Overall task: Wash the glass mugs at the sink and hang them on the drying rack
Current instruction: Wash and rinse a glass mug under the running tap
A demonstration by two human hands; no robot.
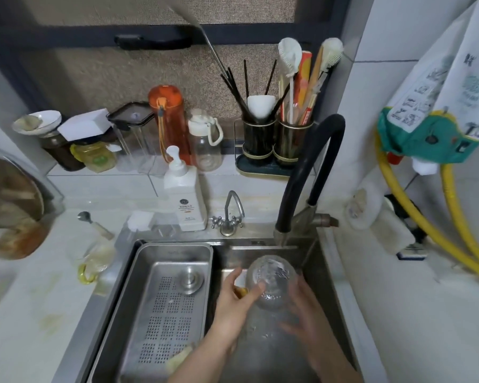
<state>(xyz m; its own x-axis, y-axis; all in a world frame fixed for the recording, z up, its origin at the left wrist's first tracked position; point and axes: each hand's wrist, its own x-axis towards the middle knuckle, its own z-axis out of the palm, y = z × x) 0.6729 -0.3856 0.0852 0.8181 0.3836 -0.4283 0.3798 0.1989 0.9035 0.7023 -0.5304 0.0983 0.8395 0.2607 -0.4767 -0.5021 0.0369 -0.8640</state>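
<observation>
Over steel sink (333,286), under black faucet (310,172). Held glass mug (270,281) tilted: left hand (234,299) gripping its side, right hand (302,308) cupping, blurred.

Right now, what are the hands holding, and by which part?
Both hands hold one glass mug over the sink: the left hand grips its left side, with something yellowish against it, and the right hand cups its right side.
</observation>
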